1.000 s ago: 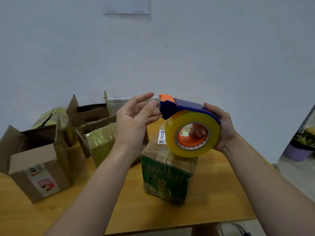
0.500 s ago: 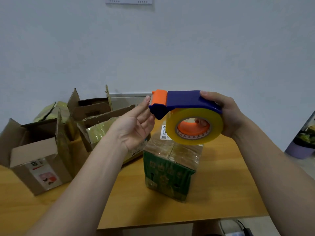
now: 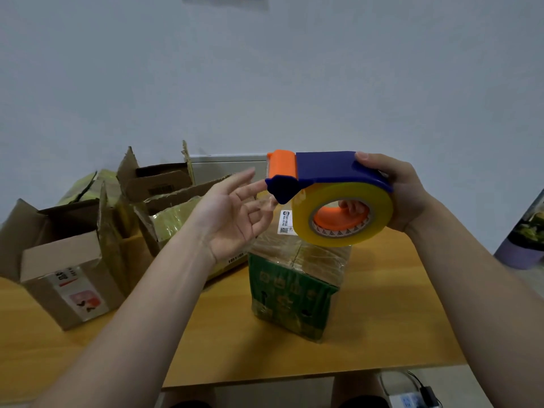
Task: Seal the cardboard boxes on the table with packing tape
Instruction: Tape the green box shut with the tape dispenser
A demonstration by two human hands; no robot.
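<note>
The right hand (image 3: 407,191) grips the dispenser (image 3: 326,167), thumb on its blue top and fingers curled through the core of the yellow roll (image 3: 381,207). Directly below the grip, the green box (image 3: 288,295) stands on the table (image 3: 388,325) with its flaps down and tape over the top. The left hand (image 3: 232,214) lies open, palm up, with its fingertips at the dispenser's nose. Left of it stand open boxes (image 3: 61,260); what they contain cannot be made out.

Plain pale wall (image 3: 294,69) behind a wooden table (image 3: 382,334), purple pot (image 3: 518,256) off right, power strip (image 3: 409,401) on the floor (image 3: 500,378).
</note>
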